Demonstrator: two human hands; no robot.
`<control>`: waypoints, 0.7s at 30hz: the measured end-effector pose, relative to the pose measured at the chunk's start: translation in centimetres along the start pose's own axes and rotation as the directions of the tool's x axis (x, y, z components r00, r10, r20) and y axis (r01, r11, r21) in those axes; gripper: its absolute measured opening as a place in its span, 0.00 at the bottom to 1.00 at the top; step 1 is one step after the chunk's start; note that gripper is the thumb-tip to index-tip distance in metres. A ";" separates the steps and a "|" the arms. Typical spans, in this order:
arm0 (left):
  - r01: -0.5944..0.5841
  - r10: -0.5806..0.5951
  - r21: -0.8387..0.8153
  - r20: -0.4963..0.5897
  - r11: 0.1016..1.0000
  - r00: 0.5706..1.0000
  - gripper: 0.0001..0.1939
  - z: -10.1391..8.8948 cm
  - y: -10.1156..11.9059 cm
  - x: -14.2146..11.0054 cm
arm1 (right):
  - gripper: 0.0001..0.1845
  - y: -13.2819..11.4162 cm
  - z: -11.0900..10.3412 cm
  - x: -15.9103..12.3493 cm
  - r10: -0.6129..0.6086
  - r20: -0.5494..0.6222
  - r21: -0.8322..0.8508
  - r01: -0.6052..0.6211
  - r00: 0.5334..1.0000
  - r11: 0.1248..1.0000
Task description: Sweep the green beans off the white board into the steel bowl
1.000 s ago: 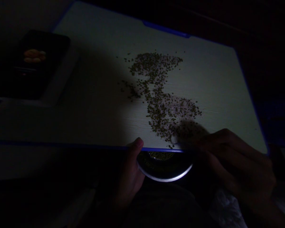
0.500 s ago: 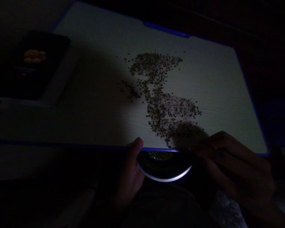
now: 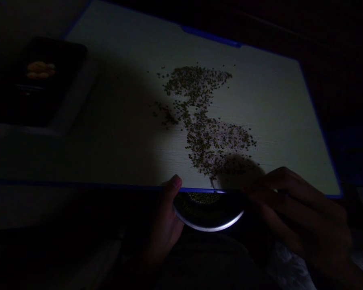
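Dim light falls on a white board (image 3: pixel 278 108) with a blue rim. Across its middle lie small dark green beans (image 3: pixel 199 133) mixed with finer pale grains, spread in two joined patches. Below the near edge is a metal bowl (image 3: pixel 210 228) with green beans inside; the board hides its far part. My left hand (image 3: pixel 167 219) grips the bowl's left side, thumb up against the board's edge. My right hand (image 3: pixel 299 213) is closed in a pinch at that edge, right of the bowl. Its fingertips are in shadow, and what they hold is hidden.
A dark box (image 3: pixel 39 84) with a picture of round brown food stands on the board's left end. A few stray beans lie around the patches. The surroundings are nearly black; a patterned pale cloth (image 3: pixel 290 262) shows at lower right.
The view shifts very slightly, and the box appears a little farther left. At the board's near edge, a few beans by the bowl have moved slightly. Both hands keep nearly the same place.
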State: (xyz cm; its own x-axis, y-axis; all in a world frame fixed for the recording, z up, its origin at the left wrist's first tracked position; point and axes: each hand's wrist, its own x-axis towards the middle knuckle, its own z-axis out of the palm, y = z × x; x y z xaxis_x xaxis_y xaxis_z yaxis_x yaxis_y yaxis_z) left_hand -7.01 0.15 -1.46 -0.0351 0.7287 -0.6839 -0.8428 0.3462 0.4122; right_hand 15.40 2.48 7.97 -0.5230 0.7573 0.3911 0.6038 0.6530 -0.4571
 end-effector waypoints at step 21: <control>-0.043 0.043 -0.020 0.021 0.999 0.999 0.20 -0.9 -0.2 0.3 | 0.12 1.1 -0.7 -0.6 -0.040 0.000 -0.020 0.040 0.999 0.999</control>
State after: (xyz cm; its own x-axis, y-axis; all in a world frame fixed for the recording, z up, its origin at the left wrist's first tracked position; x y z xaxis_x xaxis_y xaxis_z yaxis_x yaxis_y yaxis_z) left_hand -7.34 -0.26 -2.28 -0.0605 0.7552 -0.6527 -0.8510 0.3027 0.4291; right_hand 16.78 2.74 7.78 -0.5467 0.7307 0.4089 0.5942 0.6826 -0.4254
